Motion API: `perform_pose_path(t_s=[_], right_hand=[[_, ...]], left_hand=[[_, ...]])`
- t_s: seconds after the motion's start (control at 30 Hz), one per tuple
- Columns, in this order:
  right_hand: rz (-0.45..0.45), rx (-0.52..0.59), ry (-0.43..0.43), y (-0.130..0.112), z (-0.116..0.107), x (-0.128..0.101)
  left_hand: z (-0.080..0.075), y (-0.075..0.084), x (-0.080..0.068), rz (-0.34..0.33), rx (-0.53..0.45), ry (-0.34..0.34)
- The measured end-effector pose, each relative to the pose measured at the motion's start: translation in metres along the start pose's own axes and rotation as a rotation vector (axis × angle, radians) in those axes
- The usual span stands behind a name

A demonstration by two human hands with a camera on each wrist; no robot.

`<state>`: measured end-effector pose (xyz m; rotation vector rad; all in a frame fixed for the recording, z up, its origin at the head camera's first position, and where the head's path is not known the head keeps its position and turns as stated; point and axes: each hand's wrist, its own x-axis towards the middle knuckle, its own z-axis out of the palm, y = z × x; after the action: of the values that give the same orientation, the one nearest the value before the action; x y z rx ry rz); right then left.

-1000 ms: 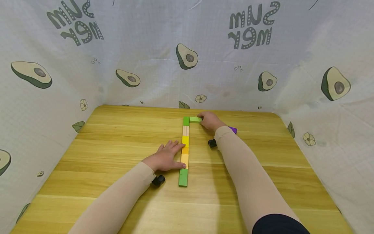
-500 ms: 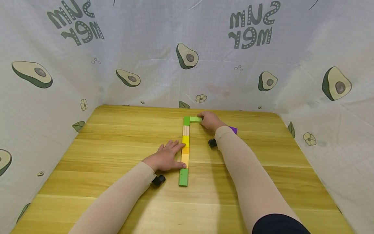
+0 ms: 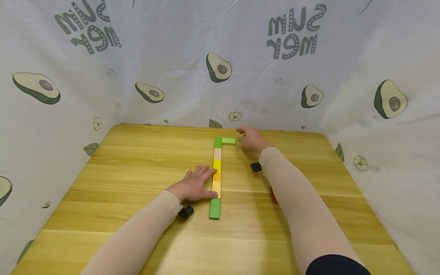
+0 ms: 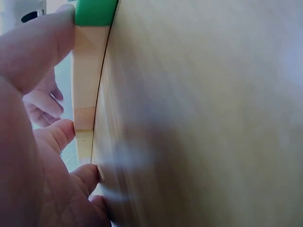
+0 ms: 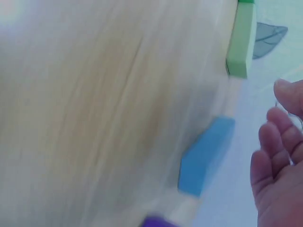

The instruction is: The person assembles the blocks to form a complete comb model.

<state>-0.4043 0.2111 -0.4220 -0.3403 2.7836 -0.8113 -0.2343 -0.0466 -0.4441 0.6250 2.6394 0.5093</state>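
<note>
my left hand [image 3: 194, 185] lies flat, fingers spread against the block row [image 3: 217, 176], bracing it straight. my right hand [image 3: 252, 138] hovers loose-fingered, holding nothing, just beside the light green block [image 3: 228, 141].

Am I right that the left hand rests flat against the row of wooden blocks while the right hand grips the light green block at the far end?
Not quite: in the head view the right hand is open and apart from the light green block. The left hand does rest against the row of wooden blocks.
</note>
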Motion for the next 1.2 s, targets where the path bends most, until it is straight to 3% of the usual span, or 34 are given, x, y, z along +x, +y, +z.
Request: perform_pose_path(t_s=[0.23,0.43,0.8,1.2], right_hand=[[0.036,-0.026,-0.006,0.019,-0.014,-0.021],[0.055,-0.064,-0.009,0.035,-0.011,-0.033],[0.085,-0.096,0.009,0.047,0.0,-0.035],[0.108,-0.135,0.027,0.05,-0.003,-0.037]], left_hand=[[-0.001,-0.002,-0.002,-0.007,0.01,-0.01],[-0.001,-0.005,-0.004,-0.012,0.002,0.0],[0.0,-0.004,-0.005,0.003,-0.012,0.014],[0.0,0.003,-0.003,0.024,-0.015,0.018]])
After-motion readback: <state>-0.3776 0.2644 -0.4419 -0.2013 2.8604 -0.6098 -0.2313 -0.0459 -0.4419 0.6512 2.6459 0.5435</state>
